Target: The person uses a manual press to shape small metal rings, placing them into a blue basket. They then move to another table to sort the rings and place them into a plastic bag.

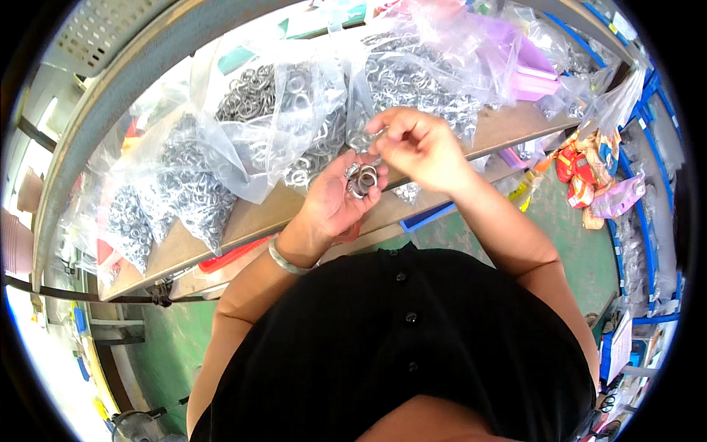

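My left hand [328, 193] is turned palm up, its fingers curled around a few shiny metal rings [362, 181]. Just above and to the right, my right hand [423, 144] has thumb and fingers pinched together; whatever is between them is too small to make out. Both hands are over the front edge of a wooden shelf [280, 210]. Right behind them stands a clear plastic bag of metal rings [309, 140], with a larger bag of similar rings [420, 85] to its right.
More bags of small metal parts [195, 195] lie at the left. A purple plastic bin [534, 77] stands at the back right. A curved grey metal bar [118, 81] crosses the upper left. Blue-edged racks [641, 199] with bagged parts line the right side.
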Demonstrator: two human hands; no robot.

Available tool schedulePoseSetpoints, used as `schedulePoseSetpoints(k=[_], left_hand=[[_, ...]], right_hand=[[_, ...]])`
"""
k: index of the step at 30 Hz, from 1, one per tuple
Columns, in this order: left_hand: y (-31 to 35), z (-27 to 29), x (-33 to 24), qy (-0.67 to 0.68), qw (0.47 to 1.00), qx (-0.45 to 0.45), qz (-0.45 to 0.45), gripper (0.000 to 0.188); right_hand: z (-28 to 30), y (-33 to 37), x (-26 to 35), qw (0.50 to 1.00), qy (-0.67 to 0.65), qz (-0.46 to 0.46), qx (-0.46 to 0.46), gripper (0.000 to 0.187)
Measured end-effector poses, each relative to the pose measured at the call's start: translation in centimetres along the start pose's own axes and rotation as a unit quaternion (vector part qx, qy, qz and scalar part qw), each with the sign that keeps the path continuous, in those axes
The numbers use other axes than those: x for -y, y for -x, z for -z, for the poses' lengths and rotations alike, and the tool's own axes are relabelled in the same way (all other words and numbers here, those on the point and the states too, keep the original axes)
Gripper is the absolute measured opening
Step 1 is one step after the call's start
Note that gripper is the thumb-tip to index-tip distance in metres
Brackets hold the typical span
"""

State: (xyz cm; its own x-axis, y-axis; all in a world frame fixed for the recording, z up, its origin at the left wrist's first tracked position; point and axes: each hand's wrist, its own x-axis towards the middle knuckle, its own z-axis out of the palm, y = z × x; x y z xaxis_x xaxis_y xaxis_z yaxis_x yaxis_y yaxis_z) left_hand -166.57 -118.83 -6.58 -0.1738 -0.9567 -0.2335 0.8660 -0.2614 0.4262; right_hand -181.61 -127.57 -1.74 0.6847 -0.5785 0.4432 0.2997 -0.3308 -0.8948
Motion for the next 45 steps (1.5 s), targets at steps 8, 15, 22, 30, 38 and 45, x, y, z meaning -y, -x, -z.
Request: schedulePoseSetpoints(k=[8, 15, 22, 30, 38, 45], left_hand=[[-1.6, -10.1, -5.2, -0.245, 0.953, -0.002, -0.179, 0.026], [-8.6, -11.8, -16.7, -0.524, 0.814, -0.087, -0.236, 0.025], [-10.3, -13.5, -13.8, -0.676, 0.697, -0.2, -0.128, 0.016], [-11.2, -12.0, -13.5, -0.839, 0.514, -0.149, 0.1, 0.011], [-15.8, -9.0, -17.3, -0.761, 0.603, -0.214, 0.109, 0.01], [-16.6, -6.2, -18.6, -0.724, 0.672, -0.088, 0.124, 0.016]], right_hand=[[4.2, -5.3, 0.5, 0.993, 0.09, -0.068, -0.027, 0.033], [3.1, -10.4, -0.7, 0.869, 0.486, 0.096, -0.004, 0.047], [4.6, -11.0, -1.2, 0.825, 0.543, 0.148, 0.038, 0.018], [6.1, -11.1, 0.6, 0.813, 0.546, 0.181, 0.091, 0.008], [4.7, -10.3, 1.1, 0.835, 0.501, 0.188, 0.129, 0.008], [3.7, -9.8, 0.4, 0.855, 0.483, 0.18, 0.063, 0.017]])
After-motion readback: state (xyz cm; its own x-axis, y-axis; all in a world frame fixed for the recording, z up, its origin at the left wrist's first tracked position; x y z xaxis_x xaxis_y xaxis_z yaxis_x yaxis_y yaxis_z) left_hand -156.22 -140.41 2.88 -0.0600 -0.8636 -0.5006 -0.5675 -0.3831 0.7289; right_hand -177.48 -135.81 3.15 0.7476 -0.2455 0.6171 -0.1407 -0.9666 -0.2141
